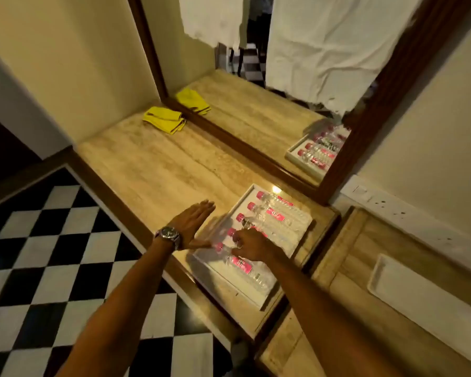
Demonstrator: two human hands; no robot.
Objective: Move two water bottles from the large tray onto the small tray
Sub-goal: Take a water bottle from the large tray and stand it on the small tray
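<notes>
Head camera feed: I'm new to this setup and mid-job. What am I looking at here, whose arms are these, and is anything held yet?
There is no machine: a person wears one wide-angle camera on the head, looking down at their own bare arms. On the stone counter lies the large tray with five water bottles on their sides, pink caps pointing left. The right hand is closing on the neck of the second-nearest bottle; whether it grips yet is unclear. The left hand, with a wristwatch, is flat and open beside the tray, holding nothing. The small tray, with nothing on it, sits on the lower surface to the right. A yellow cloth lies by the mirror, which repeats the scene.
</notes>
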